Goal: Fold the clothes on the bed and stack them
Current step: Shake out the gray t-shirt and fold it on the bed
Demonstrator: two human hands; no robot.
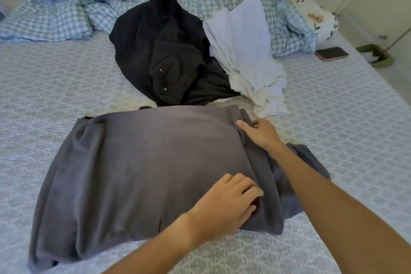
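A grey garment (138, 176) lies spread flat on the bed (44, 87) in front of me, with its right side folded in. My left hand (229, 203) rests on the lower right part of it, fingers curled into the folded edge. My right hand (261, 133) grips the garment's upper right corner, thumb on top of the cloth. Behind the garment lies a crumpled black garment (164, 51), and to its right a heap of white clothes (246, 51).
A rumpled blue checked duvet (73, 4) covers the far end of the bed. A leaf-print pillow (320, 20) and a phone (331, 53) lie at the right edge. Beyond that edge a green basket (378, 56) stands on the floor.
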